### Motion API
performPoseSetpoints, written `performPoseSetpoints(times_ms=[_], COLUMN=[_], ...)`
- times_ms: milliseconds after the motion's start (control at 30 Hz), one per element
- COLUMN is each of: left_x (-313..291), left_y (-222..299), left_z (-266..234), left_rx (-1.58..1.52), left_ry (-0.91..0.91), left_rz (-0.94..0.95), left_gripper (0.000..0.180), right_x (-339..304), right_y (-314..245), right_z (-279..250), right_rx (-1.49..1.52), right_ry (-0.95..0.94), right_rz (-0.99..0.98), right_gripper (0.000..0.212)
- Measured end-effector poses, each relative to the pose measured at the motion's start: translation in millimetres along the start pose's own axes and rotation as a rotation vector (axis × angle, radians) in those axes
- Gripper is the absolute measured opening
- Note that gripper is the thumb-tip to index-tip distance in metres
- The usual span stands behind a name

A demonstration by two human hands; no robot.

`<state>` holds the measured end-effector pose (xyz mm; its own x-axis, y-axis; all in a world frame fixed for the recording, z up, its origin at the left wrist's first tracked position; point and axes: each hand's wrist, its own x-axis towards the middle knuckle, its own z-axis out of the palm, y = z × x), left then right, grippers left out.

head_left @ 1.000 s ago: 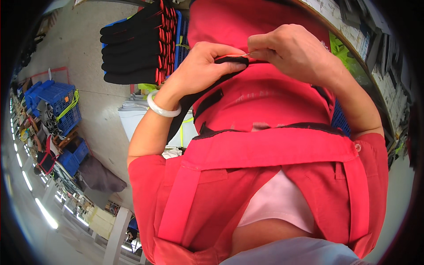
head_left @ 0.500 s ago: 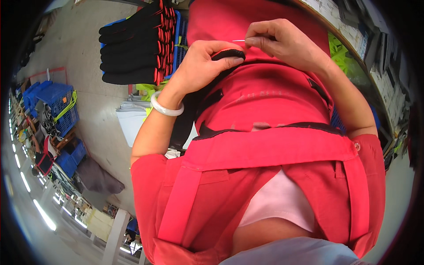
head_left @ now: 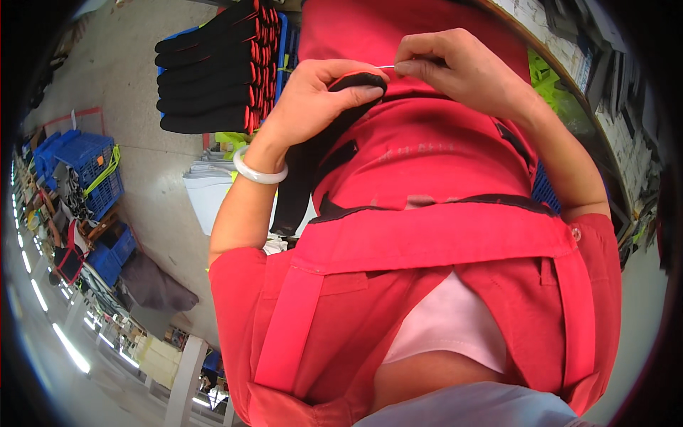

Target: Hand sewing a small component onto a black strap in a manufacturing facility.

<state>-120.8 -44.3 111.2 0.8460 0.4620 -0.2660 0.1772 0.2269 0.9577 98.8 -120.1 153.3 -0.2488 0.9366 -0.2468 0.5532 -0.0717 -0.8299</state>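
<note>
My left hand [head_left: 313, 96] is closed on a black fabric piece with a red edge [head_left: 359, 80], thumb on top and fingers beneath. The rest of that black cloth [head_left: 293, 203] hangs down beside my lap, partly hidden by my wrist. In my right hand [head_left: 455, 71], thumb and forefinger pinch a thin, shiny needle [head_left: 385, 67]. It points left, toward the folded end of the fabric. Whether its tip touches the cloth I cannot tell. Both hands are above the red apron [head_left: 427, 167] over my lap.
To the left, a stack of black pieces with red edges [head_left: 206, 82] lies on a blue crate [head_left: 284, 60]. Below it are white sheets [head_left: 199, 186]. A bench edge [head_left: 569, 92] with dark flat pieces runs along the right. Blue crates [head_left: 89, 167] stand farther left.
My left hand has shifted slightly left with the black fabric, away from my right hand. My right hand has hardly moved and still pinches the needle.
</note>
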Motion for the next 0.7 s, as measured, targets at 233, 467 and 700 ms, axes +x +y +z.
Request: performPoseSetpoints(times_ms=[233, 467, 700], left_x=[-2, -8, -8], left_y=[1, 5, 8], left_z=[-3, -1, -26], left_rx=[-0.045, -0.063, -0.165], left_ry=[0.028, 0.047, 0.033], left_rz=[-0.067, 0.07, -0.048], left_gripper=[0.021, 0.019, 0.018], right_x=[-2, -8, 12], right_y=[4, 9, 11], right_z=[10, 31, 25], right_rx=[0.087, 0.951, 0.492], right_ry=[0.033, -0.078, 0.075], right_rz=[0.001, 0.231, 0.065], right_gripper=[0.02, 0.023, 0.023])
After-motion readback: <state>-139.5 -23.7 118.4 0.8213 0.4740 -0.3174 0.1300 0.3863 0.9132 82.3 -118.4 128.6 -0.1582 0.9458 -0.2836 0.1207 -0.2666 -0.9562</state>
